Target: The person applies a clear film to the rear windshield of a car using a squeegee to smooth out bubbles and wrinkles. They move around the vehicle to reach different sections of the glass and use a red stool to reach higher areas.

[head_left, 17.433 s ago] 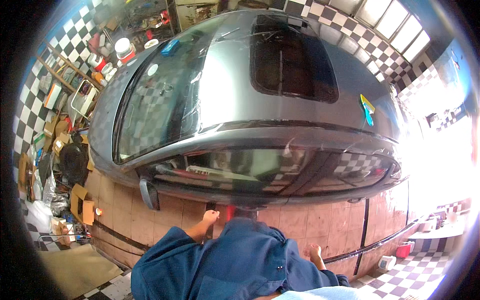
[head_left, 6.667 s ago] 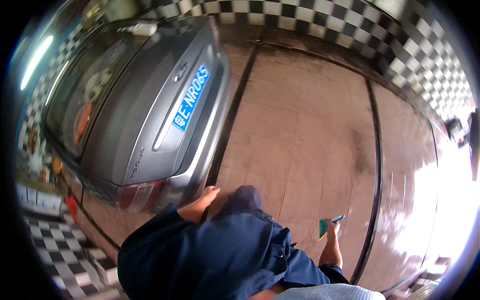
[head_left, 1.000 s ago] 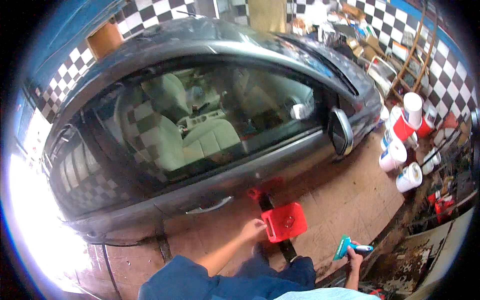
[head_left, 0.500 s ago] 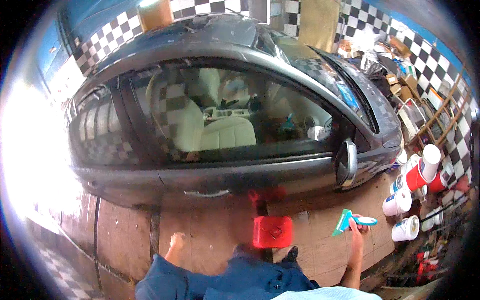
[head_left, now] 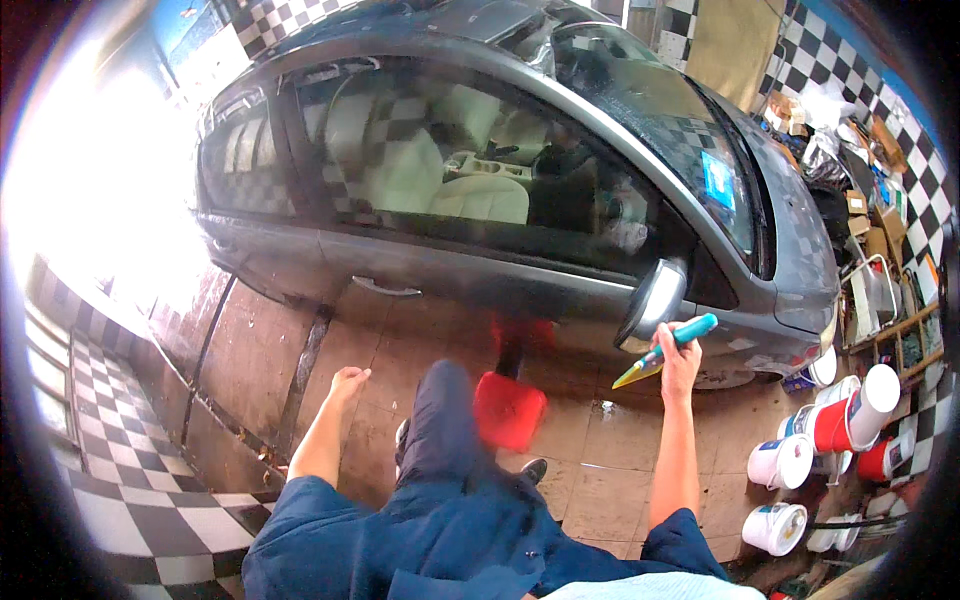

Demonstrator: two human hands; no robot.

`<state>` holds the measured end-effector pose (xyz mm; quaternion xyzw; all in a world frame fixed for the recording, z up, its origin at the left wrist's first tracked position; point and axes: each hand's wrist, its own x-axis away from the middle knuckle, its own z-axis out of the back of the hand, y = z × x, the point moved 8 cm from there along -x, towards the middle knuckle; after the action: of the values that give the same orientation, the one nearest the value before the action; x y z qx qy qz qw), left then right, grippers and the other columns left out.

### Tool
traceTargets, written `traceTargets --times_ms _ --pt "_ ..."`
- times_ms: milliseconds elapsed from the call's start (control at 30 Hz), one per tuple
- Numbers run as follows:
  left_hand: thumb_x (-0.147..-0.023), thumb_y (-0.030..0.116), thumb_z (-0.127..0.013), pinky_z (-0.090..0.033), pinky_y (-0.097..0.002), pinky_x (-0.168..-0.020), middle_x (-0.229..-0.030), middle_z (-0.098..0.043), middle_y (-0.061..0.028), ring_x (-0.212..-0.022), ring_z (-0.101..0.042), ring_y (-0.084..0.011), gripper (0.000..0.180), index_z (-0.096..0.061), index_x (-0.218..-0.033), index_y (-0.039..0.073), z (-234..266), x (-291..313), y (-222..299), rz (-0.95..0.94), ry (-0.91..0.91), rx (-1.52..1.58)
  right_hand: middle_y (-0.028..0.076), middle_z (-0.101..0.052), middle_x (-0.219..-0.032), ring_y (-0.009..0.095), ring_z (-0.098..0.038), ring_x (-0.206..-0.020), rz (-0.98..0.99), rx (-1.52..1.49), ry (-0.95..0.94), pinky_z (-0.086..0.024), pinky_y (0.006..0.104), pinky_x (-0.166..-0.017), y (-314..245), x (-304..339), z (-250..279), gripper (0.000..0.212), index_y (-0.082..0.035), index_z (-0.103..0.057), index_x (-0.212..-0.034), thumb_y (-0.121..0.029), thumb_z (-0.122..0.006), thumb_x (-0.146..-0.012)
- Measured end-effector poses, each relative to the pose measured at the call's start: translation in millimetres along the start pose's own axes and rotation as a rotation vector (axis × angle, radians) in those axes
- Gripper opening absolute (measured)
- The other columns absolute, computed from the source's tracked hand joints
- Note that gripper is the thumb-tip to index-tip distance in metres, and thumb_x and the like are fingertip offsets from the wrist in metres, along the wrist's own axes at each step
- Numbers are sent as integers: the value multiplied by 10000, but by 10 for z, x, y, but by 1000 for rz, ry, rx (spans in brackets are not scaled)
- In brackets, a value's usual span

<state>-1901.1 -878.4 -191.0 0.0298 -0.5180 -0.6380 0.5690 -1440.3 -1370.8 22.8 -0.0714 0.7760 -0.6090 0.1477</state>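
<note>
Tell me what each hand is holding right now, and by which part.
The right hand holds a squeegee tool by its teal handle, yellow blade end pointing down-left, beside the grey car's side mirror. The left hand is open and holds nothing.

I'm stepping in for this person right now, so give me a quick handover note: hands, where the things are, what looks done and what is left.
Right hand: raised, gripping a teal-handled squeegee with a yellow blade, near the car's side mirror.
Left hand: open and empty, hanging over the brown floor beside the door handle.
Red stool: on the floor in front of the legs, below the front door.
Buckets: white and red ones stand to the right.
Done: cannot tell how much of the car has been worked.
Left: the squeegee is not touching the car.
</note>
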Motion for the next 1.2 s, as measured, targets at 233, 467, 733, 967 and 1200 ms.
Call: traceTargets --times_ms 233,467,733,967,1200 --pt "-832 485 -547 -446 -368 -627 -869 -566 -21 -746 -524 -147 427 -531 -1023 103 -1274 347 -851 393 -205 532 25 -534 -697 114 -515 -620 -65 26 -30 -402 241 -552 257 191 -74 81 -36 -555 -825 -83 -618 -809" --pt "-842 505 -515 -442 -401 -731 -1006 -564 -73 -865 -537 -207 508 -512 -1100 66 -3007 300 -1053 435 -477 658 48 -541 -663 127 -524 -587 -178 276 -60 -402 239 -533 445 492 117 79 -13 -546 -832 -68 -597 -810" --pt "-834 518 -517 -416 -417 -824 -1087 -538 -114 -958 -518 -245 583 -483 -1163 38 -2646 382 -577 355 -679 777 35 -528 -608 108 -499 -508 -86 102 -53 -379 235 -460 -83 -517 -600 140 -1 -565 -839 -134 -603 -815" --pt "-840 417 -571 -417 -373 -862 -1104 -541 -118 -1012 -508 -240 573 -454 -1201 -12 -2245 -61 131 331 -516 721 26 -563 -635 89 -491 -465 9 213 -240 -364 227 -414 -603 -2311 -1933 226 -23 -605 -858 -231 -649 -779" --pt "-823 215 -643 -454 -263 -736 -966 -596 -35 -863 -552 -121 304 -572 -1051 28 -1216 -575 2274 -420 -169 440 56 -611 -707 145 -522 -560 -15 668 -223 -411 299 -533 -894 -4077 -2960 291 -31 -644 -742 -317 -681 -701"
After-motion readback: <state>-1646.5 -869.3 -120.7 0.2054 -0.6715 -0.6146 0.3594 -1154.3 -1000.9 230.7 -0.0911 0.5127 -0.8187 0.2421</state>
